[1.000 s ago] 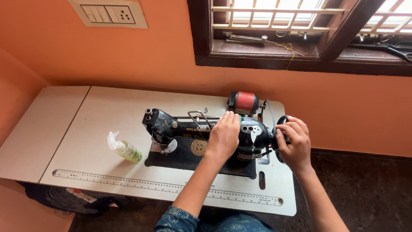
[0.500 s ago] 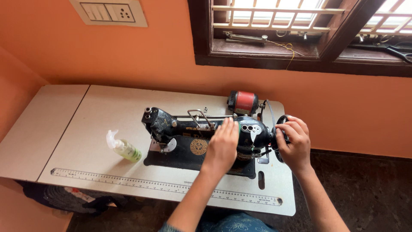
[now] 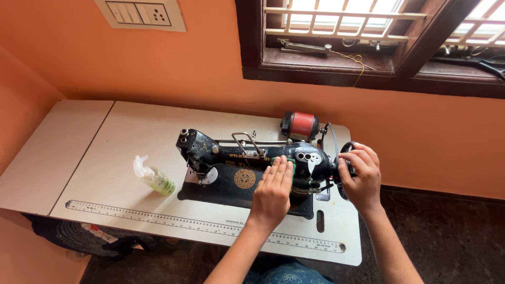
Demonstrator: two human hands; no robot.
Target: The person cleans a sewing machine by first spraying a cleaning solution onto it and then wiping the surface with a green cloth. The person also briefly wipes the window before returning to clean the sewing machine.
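Orange wall [image 3: 94, 63] behind everything; dark wood-framed window [image 3: 368, 47] with a pale grille above and behind the sewing machine, light switch plate [image 3: 141, 13] high to the machine's upper left.

Pale desk [image 3: 105, 142] carries the sewing machine, with a fold-out leaf off to the machine's left. Printed ruler strip [image 3: 173, 221] runs along the desk's near edge, in front of the machine.

Black sewing machine [image 3: 236, 163] sits right of centre on the desk, needle end pointing left, handwheel end right. Gold round emblem on its bed. Red-and-black motor [image 3: 300, 125] just behind the machine's right end, touching or nearly so.

Left hand [image 3: 273, 192] lies flat, fingers straight and together, pressing a green cloth [image 3: 286, 162] against the front of the machine's arm, right of the emblem. Only a sliver of cloth shows past the fingertips. Palm down, not curled.

Right hand [image 3: 360, 176] wraps the handwheel [image 3: 344, 152] at the machine's right end, fingers curled over its rim, thumb on the near side. Most of the wheel is hidden under the hand.

Small spray bottle [image 3: 153, 179], pale green with a white trigger top, lies on its side well left of the machine, near the needle end but apart from it.

Dark bundle of fabric [image 3: 79, 236] on the floor under the desk's left front edge.
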